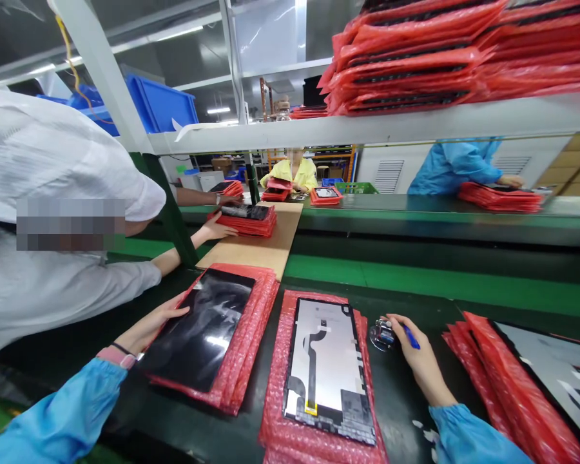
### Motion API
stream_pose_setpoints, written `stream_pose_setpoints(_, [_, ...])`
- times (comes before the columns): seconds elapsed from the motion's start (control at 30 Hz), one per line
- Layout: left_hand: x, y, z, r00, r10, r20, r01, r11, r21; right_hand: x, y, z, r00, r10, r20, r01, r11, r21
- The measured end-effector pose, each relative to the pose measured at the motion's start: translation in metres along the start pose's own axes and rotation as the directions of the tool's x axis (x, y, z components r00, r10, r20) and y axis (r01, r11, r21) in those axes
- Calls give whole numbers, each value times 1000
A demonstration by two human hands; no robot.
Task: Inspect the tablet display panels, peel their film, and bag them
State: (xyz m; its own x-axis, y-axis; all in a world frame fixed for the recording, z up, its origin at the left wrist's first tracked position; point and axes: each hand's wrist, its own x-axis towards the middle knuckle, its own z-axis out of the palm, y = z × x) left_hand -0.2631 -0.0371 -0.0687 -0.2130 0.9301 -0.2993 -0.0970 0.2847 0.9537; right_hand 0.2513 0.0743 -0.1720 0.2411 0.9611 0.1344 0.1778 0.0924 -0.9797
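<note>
My left hand (160,322) grips the left edge of a black glossy display panel (217,328), thumb on its face, other fingers partly hidden. The panel lies on a stack of red bubble-wrap sleeves (251,335). In the middle, a second display panel (326,361) shows its silver back, with black flex cables and a yellow tab, on more red bubble wrap (275,386). Right of it, my right hand (415,348) is closed with a blue pen-like stick (410,336) in it. Its fingertips touch a small shiny, clear object (381,334) whose kind I cannot make out.
At right, another silver-backed panel (555,367) lies on red sleeves. A co-worker in white (67,148) leans in from the left, a hand (220,229) at a red-wrapped stack (251,222) on cardboard (265,254). Overhead, a shelf (367,129) bears red-wrapped panels (415,64).
</note>
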Motion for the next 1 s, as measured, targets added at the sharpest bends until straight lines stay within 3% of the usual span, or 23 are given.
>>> stream_pose_setpoints(0.13, [7,-8,-10,994,107,-31,-98,972,214,-6,-6,2,999,38,19,-39,996,81])
stream_pose_setpoints(0.33, [20,-5,-9,938,302,-173,-201,875,441,-8,-12,3,998,53,44,-59,985,160])
stream_pose_setpoints(0.43, [17,-1,11,898,381,-221,-237,840,488,-8,-13,4,998,49,36,-55,982,183])
stream_pose_setpoints(0.53, [6,1,51,873,449,-189,-325,826,461,-13,-17,4,1000,4,-30,2,983,186])
stream_pose_setpoints(0.6, [-3,-3,86,902,421,-93,-357,849,389,-22,-22,2,993,-56,-100,73,982,172])
stream_pose_setpoints(0.67, [-11,-12,121,949,312,54,-314,904,291,-36,-28,3,987,-107,-123,125,980,153])
stream_pose_setpoints(0.73, [-16,-24,152,971,156,183,-194,958,210,-54,-34,9,993,-114,-23,116,982,150])
stream_pose_setpoints(0.77, [-17,-30,165,969,88,229,-131,975,178,-63,-37,13,992,-96,85,81,984,160])
stream_pose_setpoints(0.87, [-15,-46,191,952,-50,302,22,995,96,-87,-43,30,906,-3,423,-83,979,186])
stream_pose_setpoints(0.93, [-11,-52,199,947,-89,309,78,996,49,-97,-44,39,866,29,499,-126,979,162])
stream_pose_setpoints(1.0, [-6,-54,203,947,-102,305,102,995,14,-102,-42,45,883,30,469,-96,988,118])
